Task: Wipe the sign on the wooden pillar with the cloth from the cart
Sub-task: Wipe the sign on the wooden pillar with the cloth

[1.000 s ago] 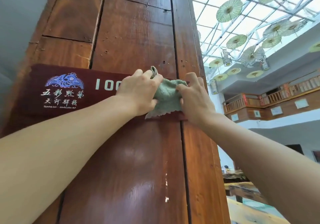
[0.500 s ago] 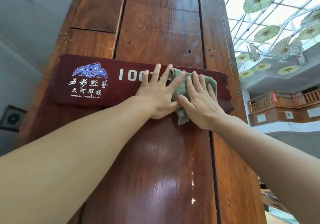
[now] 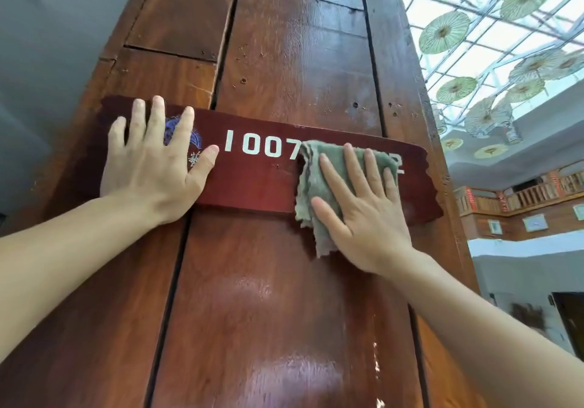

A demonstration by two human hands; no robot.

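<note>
A dark red sign (image 3: 252, 180) with white digits "1007" is fixed across the wooden pillar (image 3: 284, 60). My left hand (image 3: 151, 167) lies flat with fingers spread on the sign's left end, covering most of the blue emblem and lettering. My right hand (image 3: 357, 211) presses flat on a green cloth (image 3: 311, 186) against the sign's right half. The cloth hides the characters after the digits, and its lower corner hangs below the sign's bottom edge.
The pillar's right edge (image 3: 442, 249) drops off to an open atrium. Paper umbrellas (image 3: 445, 31) hang under a glass roof at the upper right, above a wooden balcony railing (image 3: 521, 195). A grey wall (image 3: 47, 44) stands to the left.
My left hand let go of the cloth and slid left onto the sign's emblem end. My right hand alone now holds the cloth flat, a little further right. The view moved closer.
</note>
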